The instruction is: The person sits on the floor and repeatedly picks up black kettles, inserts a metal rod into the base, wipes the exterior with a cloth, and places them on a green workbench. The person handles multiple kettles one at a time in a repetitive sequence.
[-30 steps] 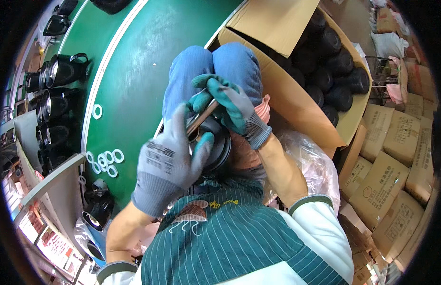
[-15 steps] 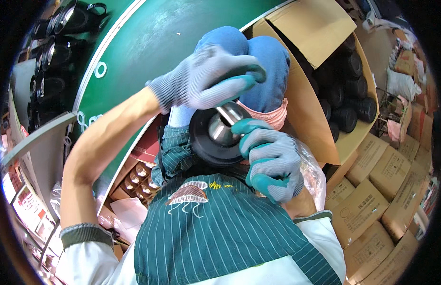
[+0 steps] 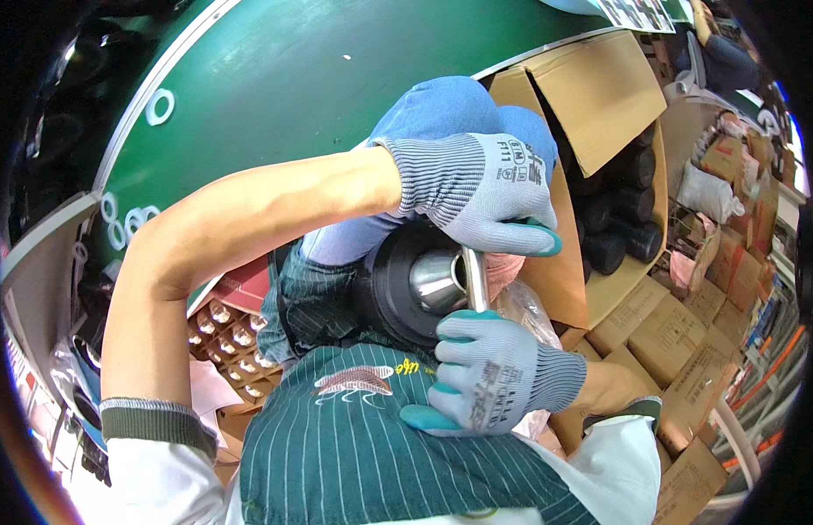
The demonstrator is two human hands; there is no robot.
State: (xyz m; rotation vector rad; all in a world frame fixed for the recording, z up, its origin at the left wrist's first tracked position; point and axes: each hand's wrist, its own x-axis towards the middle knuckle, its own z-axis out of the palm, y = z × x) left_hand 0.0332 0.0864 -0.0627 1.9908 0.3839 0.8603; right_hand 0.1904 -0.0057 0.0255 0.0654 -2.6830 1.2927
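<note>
My left hand (image 3: 507,197), in a grey glove with teal fingertips, is closed on the upper end of a short shiny metal tube (image 3: 476,282). My right hand (image 3: 485,372), gloved alike, has its fingers bent at the tube's lower end, with the thumb apart from them. Just left of the tube, a black round vessel (image 3: 387,284) with a wide base rests tilted in my lap. Its bright steel neck (image 3: 434,280) points toward the tube. Whether tube and neck touch, I cannot tell. The fingers hide both tube ends.
A green table (image 3: 275,96) with several white rings (image 3: 160,107) lies ahead and left. At right stands an open carton (image 3: 621,289) of black cylindrical items (image 3: 630,206). Cartons (image 3: 656,328) are stacked beyond it. A divided box of shiny metal pieces (image 3: 224,346) sits lower left.
My left hand has moved right and down onto the tube's upper end. The tube has shifted right and stands steeper in the picture. My right hand has turned, its back now facing up.
</note>
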